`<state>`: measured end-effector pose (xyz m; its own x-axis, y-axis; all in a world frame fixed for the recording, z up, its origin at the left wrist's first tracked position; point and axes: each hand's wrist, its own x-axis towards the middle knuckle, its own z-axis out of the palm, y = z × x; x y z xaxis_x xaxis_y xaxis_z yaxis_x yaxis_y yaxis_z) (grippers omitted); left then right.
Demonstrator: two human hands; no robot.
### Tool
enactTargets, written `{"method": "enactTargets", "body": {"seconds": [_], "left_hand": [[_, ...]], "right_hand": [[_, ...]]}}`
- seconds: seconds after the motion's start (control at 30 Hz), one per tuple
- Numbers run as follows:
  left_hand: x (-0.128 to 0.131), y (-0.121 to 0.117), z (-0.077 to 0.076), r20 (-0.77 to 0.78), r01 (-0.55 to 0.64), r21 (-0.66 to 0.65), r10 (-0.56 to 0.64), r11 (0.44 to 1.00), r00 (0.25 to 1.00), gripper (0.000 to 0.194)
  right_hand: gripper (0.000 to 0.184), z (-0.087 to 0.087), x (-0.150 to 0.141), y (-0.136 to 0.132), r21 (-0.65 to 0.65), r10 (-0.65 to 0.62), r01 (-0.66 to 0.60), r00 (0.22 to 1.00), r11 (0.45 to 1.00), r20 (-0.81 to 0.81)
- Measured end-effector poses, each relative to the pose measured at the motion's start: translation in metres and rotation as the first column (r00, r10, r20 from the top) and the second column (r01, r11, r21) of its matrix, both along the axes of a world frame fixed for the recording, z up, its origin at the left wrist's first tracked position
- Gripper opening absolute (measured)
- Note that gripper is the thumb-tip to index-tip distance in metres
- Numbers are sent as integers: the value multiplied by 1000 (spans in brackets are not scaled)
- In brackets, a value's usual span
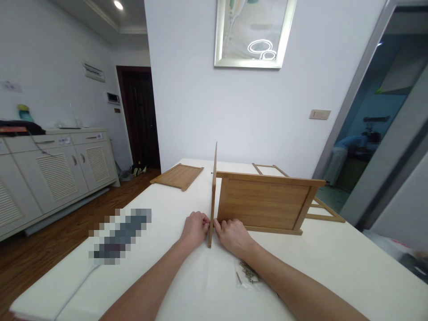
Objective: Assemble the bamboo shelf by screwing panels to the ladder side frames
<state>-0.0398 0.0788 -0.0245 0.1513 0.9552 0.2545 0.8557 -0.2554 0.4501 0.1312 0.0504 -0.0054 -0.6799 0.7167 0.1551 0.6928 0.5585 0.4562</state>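
A narrow wooden board (214, 191) stands on edge on the white table, seen almost end-on. To its right a framed wooden panel (267, 203) stands upright, its near end meeting the board. My left hand (195, 231) is closed against the board's left face near the bottom, the fingertips pinched together; whatever they hold is too small to make out. On the other side, my right hand (232, 234) grips the panel's lower near corner, its fingers curled over the bottom rail and the fingertips close to the board. A small screw end shows at the board's upper left edge.
On the white table (180, 285) lie another wooden panel (179, 176) at the back left and wooden frames (326, 211) at the right. A clear bag of screws (247, 274) rests beneath my right forearm. A blurred-out device (122, 234) with a white cable is at left.
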Motion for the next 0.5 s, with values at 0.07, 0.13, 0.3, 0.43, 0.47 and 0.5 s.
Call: {"method": "enactTargets", "body": {"seconds": [0.07, 0.13, 0.3, 0.43, 0.47, 0.5], "left_hand": [[0, 0, 0, 2, -1, 1, 1, 1000, 1000, 14], [0, 0, 0, 0, -2, 0, 2, 1000, 1000, 13], [0, 1, 0, -18, -3, 4, 3, 1000, 1000, 11], [0, 1, -1, -51, 2, 23, -1, 1000, 999, 12], [0, 0, -1, -64, 6, 31, -4, 1000, 998, 13], [0, -1, 0, -79, 11, 39, -8, 999, 997, 14]], "right_hand": [[32, 0, 0, 0, -3, 0, 0, 1000, 1000, 1], [32, 1, 0, -1, -6, 0, 0, 1000, 1000, 2], [32, 1, 1, 0, -7, -1, 1, 1000, 1000, 6], [31, 0, 0, 0, -1, -6, 6, 1000, 1000, 6], [31, 0, 0, 0, 0, -7, 7, 1000, 1000, 5], [30, 0, 0, 0, 1, -8, 8, 1000, 1000, 4]]}}
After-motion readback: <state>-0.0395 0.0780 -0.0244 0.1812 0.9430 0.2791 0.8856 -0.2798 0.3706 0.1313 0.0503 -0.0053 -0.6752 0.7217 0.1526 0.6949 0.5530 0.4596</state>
